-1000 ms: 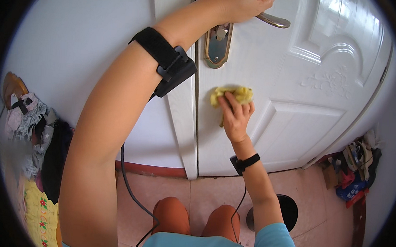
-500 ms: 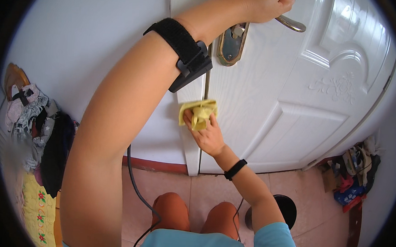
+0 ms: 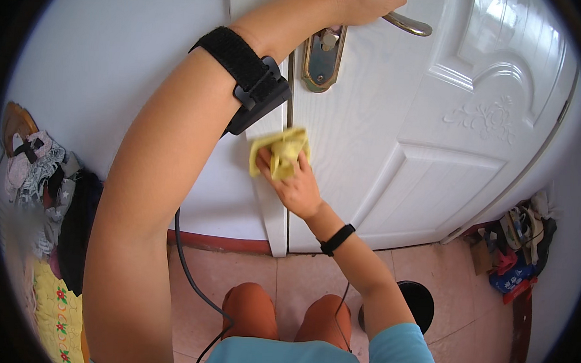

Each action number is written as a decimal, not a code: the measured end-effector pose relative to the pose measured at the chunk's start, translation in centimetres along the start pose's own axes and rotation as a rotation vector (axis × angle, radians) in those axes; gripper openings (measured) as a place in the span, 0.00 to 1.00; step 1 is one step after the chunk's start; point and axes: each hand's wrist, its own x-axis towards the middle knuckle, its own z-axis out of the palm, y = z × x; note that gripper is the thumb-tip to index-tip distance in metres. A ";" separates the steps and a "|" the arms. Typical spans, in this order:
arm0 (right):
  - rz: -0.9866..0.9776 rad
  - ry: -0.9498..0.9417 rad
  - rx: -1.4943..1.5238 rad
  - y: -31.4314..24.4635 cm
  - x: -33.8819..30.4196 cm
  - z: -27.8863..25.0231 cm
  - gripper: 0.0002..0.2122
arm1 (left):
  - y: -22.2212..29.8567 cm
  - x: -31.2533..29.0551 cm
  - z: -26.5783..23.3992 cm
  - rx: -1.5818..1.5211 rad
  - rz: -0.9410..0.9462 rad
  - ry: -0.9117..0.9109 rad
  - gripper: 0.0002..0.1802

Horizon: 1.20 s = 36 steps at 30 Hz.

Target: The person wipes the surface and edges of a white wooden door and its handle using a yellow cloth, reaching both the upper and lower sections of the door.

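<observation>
At the top of the head view, my left hand (image 3: 374, 6) is curled round the metal door handle (image 3: 409, 23); the picture's edge cuts off part of the hand. Below it, the lock plate (image 3: 322, 61) sits on the white door (image 3: 365, 113). My right hand (image 3: 297, 187) presses a bunched yellow cloth (image 3: 282, 152) against the door frame, over the gap at the door's edge. Its fingers are closed round the cloth's raised folds. My left forearm carries a black strap with a dark device (image 3: 261, 99), and my right wrist a black band (image 3: 337, 240).
A black round bin (image 3: 417, 308) stands on the pink tiled floor, beside my right arm. Clothes (image 3: 57, 191) are heaped at the left, above a yellow flowered cloth (image 3: 55, 307). Shoes and bags (image 3: 517, 256) pile up at the right. A black cable (image 3: 186, 261) hangs near my legs.
The whole view has shifted, so the door and my arms appear further left. My right hand has slid the yellow cloth slightly up the frame. My left hand stays at the handle.
</observation>
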 end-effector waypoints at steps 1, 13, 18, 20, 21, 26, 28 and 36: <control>-0.033 -0.044 0.034 0.1 -2.6 1.2 0.21 | 0.1 -0.1 -0.2 -0.003 -0.010 -0.002 0.22; 0.210 0.279 0.022 4.9 -3.7 -5.5 0.14 | 0.3 0.2 -0.3 0.036 -0.026 -0.004 0.22; 0.572 0.709 0.515 4.9 2.6 -9.5 0.15 | 0.2 -0.2 -0.2 0.004 -0.076 -0.028 0.22; 0.573 0.771 0.470 6.5 3.7 -9.4 0.15 | 0.4 -0.1 -0.2 -0.009 -0.051 -0.020 0.22; 0.511 0.767 0.328 7.5 4.1 -8.8 0.15 | 0.4 0.0 -0.3 -0.006 -0.039 -0.016 0.22; 0.358 0.621 -0.306 10.1 2.9 -7.7 0.15 | 0.3 0.3 0.0 -0.021 0.001 0.012 0.22; 0.314 0.584 -0.347 9.7 2.6 -7.1 0.15 | 0.3 0.2 -0.2 -0.012 -0.011 0.001 0.22; 0.238 0.178 -0.268 5.6 -5.2 -1.0 0.25 | 0.1 0.1 -0.1 -0.006 0.026 0.018 0.21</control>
